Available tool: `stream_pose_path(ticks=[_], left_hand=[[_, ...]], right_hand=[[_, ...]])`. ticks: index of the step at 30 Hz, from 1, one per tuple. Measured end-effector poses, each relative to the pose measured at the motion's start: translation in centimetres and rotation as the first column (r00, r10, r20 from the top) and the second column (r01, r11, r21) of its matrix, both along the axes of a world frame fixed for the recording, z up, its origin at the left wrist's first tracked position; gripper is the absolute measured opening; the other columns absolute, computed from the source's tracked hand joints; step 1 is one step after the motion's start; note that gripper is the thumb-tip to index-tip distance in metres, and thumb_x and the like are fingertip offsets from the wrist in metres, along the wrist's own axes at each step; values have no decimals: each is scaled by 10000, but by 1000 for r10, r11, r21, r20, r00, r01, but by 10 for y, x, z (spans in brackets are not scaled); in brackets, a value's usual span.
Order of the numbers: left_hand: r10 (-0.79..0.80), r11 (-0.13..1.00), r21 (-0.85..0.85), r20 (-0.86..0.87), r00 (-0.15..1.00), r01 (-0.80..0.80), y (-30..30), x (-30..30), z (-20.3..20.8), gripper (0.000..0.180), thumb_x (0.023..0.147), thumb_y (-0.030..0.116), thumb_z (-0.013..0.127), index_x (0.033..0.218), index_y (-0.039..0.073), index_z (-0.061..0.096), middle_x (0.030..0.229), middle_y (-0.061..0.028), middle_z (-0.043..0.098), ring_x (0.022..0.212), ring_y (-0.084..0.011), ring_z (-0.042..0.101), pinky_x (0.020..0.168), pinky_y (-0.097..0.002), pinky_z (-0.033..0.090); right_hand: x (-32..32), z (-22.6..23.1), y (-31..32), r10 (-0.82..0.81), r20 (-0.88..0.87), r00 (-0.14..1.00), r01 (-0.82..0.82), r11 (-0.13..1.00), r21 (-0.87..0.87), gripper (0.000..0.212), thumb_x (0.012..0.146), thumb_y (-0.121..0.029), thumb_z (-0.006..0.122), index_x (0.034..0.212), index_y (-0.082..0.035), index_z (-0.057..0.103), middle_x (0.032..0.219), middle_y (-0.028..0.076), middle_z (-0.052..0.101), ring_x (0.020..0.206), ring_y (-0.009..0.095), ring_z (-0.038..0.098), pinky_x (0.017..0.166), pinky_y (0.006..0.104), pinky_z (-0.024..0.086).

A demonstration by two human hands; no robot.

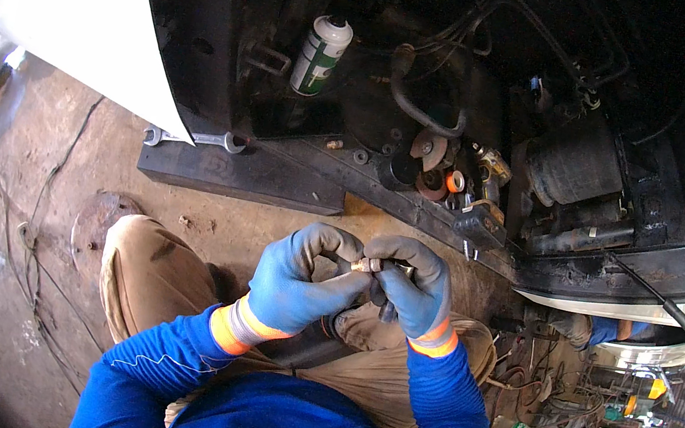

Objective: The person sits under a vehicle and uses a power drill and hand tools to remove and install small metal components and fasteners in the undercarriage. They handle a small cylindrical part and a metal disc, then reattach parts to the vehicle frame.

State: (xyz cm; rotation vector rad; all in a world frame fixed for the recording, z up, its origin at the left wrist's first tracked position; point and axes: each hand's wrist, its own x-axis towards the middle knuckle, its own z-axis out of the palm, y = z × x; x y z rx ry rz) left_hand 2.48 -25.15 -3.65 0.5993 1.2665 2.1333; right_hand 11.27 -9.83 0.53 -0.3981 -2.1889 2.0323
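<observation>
A small brass threaded fitting [366, 264] sits between my two gloved hands, above my lap. My left hand [301, 275] pinches its left end between thumb and finger. From the other side, my right hand [415, 284] grips it with curled fingers, which partly hide that end. Both gloves are blue-grey with orange cuffs. Ahead, an open-end wrench [193, 138] lies on a dark beam [240, 182]. On the black frame beyond rest another small brass-coloured fitting [335, 144] and a metal ring [360, 156].
A green-and-white spray can [322, 58] stands in the dark frame. Abrasive discs [429, 149], an orange roll [455, 182] and a yellow power tool [490, 168] crowd the right. A black cylinder [578, 168] lies beyond. Cables [37, 273] cross the left floor. Another person's blue sleeve [604, 331] shows right.
</observation>
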Motion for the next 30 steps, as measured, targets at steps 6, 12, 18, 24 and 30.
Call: stream_pose_path(ticks=[6,12,18,24,30], left_hand=[[79,997,-4,-55,995,-79,-2,2,7,171,808,-40,695,930,-2,581,917,-37,637,813,-62,585,711,-203,491],[152,987,-22,-206,967,-160,1,1,-7,190,774,-22,731,899,7,590,907,-55,649,803,-75,588,712,-220,484],[173,984,-9,-227,958,-180,3,1,-9,213,745,-17,753,887,11,597,902,-65,650,803,-87,588,722,-235,479],[148,988,-9,-197,969,-153,1,2,-4,192,763,-17,739,891,3,597,915,-61,650,805,-74,583,717,-229,482],[126,990,-33,-181,975,-134,1,3,-7,184,785,-10,724,922,-6,600,928,-58,653,819,-74,582,725,-229,485]], right_hand=[[0,-2,1,-4,29,1000,7,997,-79,238,848,22,586,1082,-6,617,1005,51,659,914,86,606,821,237,487],[-1,-4,0,8,9,1000,-8,995,-99,226,833,30,632,1055,-9,615,999,61,660,906,106,620,818,243,494],[-1,-2,-2,5,-16,1000,-8,989,-149,206,835,56,611,1033,-5,614,998,73,661,927,131,633,849,269,504],[0,-8,1,43,-64,997,-49,993,-104,215,834,76,599,1034,0,610,999,86,663,952,146,637,872,280,507],[0,-5,-1,35,-64,997,-44,988,-149,208,837,69,602,1030,-8,612,984,88,666,943,147,638,851,265,504]])
